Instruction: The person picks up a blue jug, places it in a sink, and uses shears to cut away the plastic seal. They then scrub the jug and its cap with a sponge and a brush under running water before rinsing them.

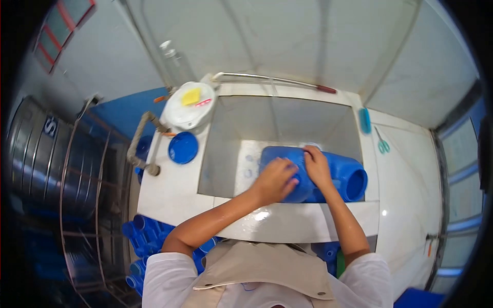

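A large blue plastic water jug [336, 169] lies on its side in the sink [215, 149], its round open mouth facing right. Over the jug's left part is my left hand [277, 180], slightly blurred, with fingers curled against the plastic. Whatever is under those fingers, if anything, I cannot make out. My right hand [316, 163] grips the jug near its middle, fingertips over the upper side. Wet patches and suds show on the sink floor left of the jug.
On the left ledge are a blue lid [183, 148] and a white bucket lid [187, 108] carrying a yellow sponge [191, 96]. Scissors [382, 143] and a teal brush [365, 120] lie right. A red-handled rod [277, 80] spans the back. Blue jugs [146, 233] are stacked below left.
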A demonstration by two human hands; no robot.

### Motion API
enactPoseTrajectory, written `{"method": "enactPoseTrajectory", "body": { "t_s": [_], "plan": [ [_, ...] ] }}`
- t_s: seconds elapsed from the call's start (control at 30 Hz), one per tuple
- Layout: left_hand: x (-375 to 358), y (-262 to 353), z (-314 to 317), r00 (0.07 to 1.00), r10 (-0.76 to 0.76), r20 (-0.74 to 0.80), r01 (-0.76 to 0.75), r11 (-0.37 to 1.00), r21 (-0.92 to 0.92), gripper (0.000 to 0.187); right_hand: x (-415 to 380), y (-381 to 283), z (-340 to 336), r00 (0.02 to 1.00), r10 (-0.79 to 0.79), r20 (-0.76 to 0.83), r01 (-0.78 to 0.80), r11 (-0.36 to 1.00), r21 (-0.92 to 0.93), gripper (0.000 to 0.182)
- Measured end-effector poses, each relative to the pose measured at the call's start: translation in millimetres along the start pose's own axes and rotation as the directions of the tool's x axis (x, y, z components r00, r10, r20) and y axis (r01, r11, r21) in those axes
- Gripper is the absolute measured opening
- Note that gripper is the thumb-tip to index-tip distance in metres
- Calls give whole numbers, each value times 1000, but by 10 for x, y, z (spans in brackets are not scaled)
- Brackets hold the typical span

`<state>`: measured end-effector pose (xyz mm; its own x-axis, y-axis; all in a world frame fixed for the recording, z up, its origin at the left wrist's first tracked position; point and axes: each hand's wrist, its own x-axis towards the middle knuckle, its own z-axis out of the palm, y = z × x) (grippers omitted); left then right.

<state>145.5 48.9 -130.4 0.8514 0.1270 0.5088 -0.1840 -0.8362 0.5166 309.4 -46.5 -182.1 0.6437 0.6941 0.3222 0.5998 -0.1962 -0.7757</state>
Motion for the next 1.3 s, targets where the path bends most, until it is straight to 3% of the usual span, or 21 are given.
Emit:
{"method": "enactPoseTrajectory", "body": {
  "t_s": [0.03,0.07,0.13,0.2,0.23,0.27,0.3,0.33,0.37,0.4,0.47,0.5,0.57,0.67,0.7,0.73,0.77,0.83,1.0,1.07,1.3],
  "plan": [
    [-87,-39,97,967,-3,253,20,998,-65,23,-1,-29,-17,1000,-10,-6,9,1000,-27,23],
    [-110,52,29,954,224,201,-232,973,18,21,9,-119,-35,999,-38,18,38,999,-14,23],
    [-192,43,-45,959,267,97,-256,960,-113,23,49,-267,-65,996,44,79,-23,969,-244,25],
    [-160,-173,-420,995,-11,96,8,999,35,28,318,-212,-104,973,54,224,19,950,-311,25],
    [-286,-404,-545,948,-293,-127,309,941,138,34,462,-201,-132,932,97,349,47,922,-383,25],
    [-463,-742,-696,868,-445,-221,496,806,323,36,674,-245,-127,935,99,341,45,920,-390,25],
    [-658,-1054,-879,873,-429,-234,475,636,608,40,983,-334,-104,922,89,376,31,953,-301,25],
    [-807,-1276,-995,706,-638,-308,650,411,639,42,1299,-439,-79,910,75,409,14,978,-210,25],
    [-1148,-1675,-974,750,-522,-405,607,301,735,38,1573,-616,-37,929,66,365,29,968,-250,25],
    [-1327,-1896,-959,694,-634,-340,599,247,761,29,1836,-688,50,953,-35,301,107,969,-225,25],
    [-1008,-1584,-1010,550,-811,-200,688,303,660,27,2383,-846,248,935,52,351,55,956,-287,24],
    [-821,-1462,-926,598,-783,-171,670,372,642,24,2524,-915,346,940,74,332,36,949,-314,23],
    [-417,-1374,-642,712,-674,-195,653,535,536,21,2685,-997,474,899,263,349,-297,954,45,19],
    [328,-1836,-276,817,-424,-391,543,794,275,12,2723,-1157,471,885,266,382,-318,945,79,14],
    [633,-1963,-334,691,-703,-167,674,710,-203,10,2790,-1100,508,887,275,371,-323,944,72,14],
    [895,-2048,-365,563,-807,181,727,378,-573,10,2894,-991,567,843,265,468,-364,922,134,13],
    [1002,-2193,-315,572,-798,192,723,380,-576,10,2961,-929,582,793,244,559,-408,893,190,12],
    [1133,-2588,-210,658,-627,416,508,-39,-861,15,2895,-1132,462,793,288,538,-424,893,147,12],
    [1362,-2257,-436,608,-615,502,509,-184,-841,27,2884,-1236,371,779,309,546,-459,874,161,12],
    [1395,-2368,-520,609,-537,583,599,-170,-782,26,2913,-1254,336,771,282,571,-445,880,167,13],
    [1454,-2240,-646,596,-579,556,662,-37,-748,23,2944,-1205,419,787,253,563,-414,893,178,10]
  ]
}}
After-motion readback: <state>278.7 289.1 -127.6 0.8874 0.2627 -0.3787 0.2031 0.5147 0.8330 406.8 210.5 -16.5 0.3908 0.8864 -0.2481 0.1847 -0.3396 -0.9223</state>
